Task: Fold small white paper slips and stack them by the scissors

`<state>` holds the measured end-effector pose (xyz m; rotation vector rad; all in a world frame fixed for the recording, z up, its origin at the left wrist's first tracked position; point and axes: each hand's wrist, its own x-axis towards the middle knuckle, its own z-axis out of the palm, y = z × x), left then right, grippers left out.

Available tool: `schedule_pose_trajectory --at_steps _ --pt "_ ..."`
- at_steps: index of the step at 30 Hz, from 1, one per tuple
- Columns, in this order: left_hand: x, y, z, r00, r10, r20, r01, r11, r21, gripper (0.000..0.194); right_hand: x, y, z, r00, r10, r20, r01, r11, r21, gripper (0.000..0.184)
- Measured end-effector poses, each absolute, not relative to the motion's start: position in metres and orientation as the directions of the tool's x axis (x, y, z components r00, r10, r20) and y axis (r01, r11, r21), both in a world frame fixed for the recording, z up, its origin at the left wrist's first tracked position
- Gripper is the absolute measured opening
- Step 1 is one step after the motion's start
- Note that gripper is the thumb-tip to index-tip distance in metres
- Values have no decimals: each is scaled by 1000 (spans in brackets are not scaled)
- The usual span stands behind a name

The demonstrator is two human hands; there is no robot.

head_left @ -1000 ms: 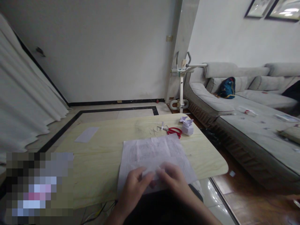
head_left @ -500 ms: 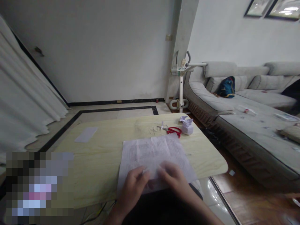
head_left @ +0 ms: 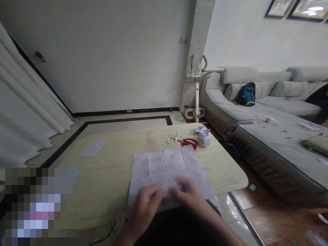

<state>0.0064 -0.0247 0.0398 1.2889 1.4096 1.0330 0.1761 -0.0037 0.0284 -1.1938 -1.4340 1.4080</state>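
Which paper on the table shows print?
The large creased sheet: faint text rows cross it, while the small sheet at left and the folded paper beside the red scissors look plain.

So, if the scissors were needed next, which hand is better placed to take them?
Right, probably. The scissors lie almost straight ahead of the right hand, by the paper sheet's far right corner, handle end rightward; the left hand sits farther off. Blur hides whether either hand holds anything.

left: white pleated fabric curtain (head_left: pixel 25 102) | far side: white metal stand (head_left: pixel 197 97) with grey handles, beside grey upholstered sofa (head_left: pixel 269 141) | on sofa: dark-blue bag (head_left: pixel 247 95) | above sofa: black-framed pictures (head_left: pixel 309 9)
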Motion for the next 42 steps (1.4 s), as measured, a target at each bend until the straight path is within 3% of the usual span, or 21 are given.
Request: schedule_pose_trajectory --at_steps 4,10,20,31,35,42 --pt "2 -21 42 113 990 -79 209 54 976 33 177 -4 25 -239 962 -131 55 -122 -991 29" --pt "3 -22 30 -23 995 -95 182 97 979 27 179 -4 22 -268 950 -162 68 -149 -986 41" --pt "4 -18 23 26 995 -97 218 89 972 22 180 -2 23 -299 947 -119 125 -85 -989 44" --pt "4 -19 8 -205 972 -115 364 185 913 44 180 -6 21 -300 946 -127 122 -94 -988 47" --pt "7 -23 13 -266 957 -116 259 186 948 41 181 -8 21 -261 962 -86 201 -33 -979 42" --pt "13 -26 30 -174 967 -186 56 198 979 26 181 -11 24 -216 976 12 274 73 -959 38"
